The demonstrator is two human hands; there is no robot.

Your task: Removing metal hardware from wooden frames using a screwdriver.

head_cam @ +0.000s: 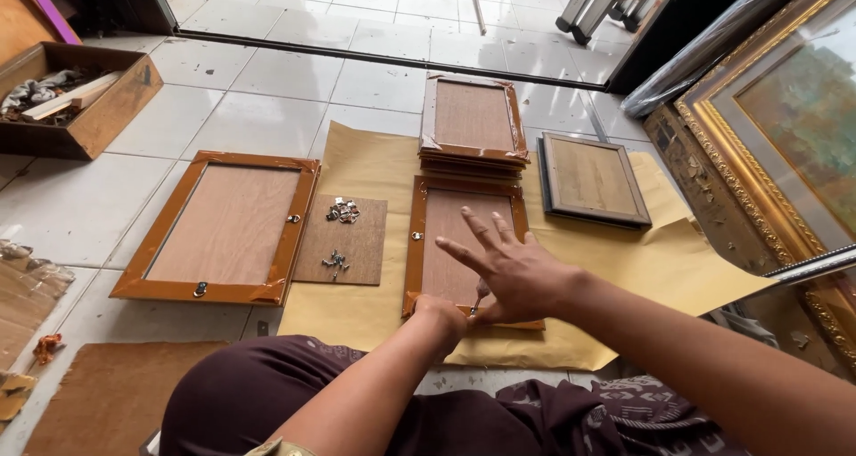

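Observation:
A small brown picture frame (464,242) lies face down on tan paper (374,166) right in front of me. My left hand (440,315) is closed at the frame's near edge, gripping a thin metal tool (480,295) whose tip shows between the hands. My right hand (508,269) rests over the frame's lower right part with its fingers spread, steadying it. A small square board (342,239) to the left carries two heaps of little metal fittings (343,211).
A larger face-down frame (223,229) lies on the tiles at left. A stack of small frames (473,126) and a dark-edged frame (591,180) lie beyond. A wooden box (85,99) stands far left, large gilt frames (767,144) lean at right.

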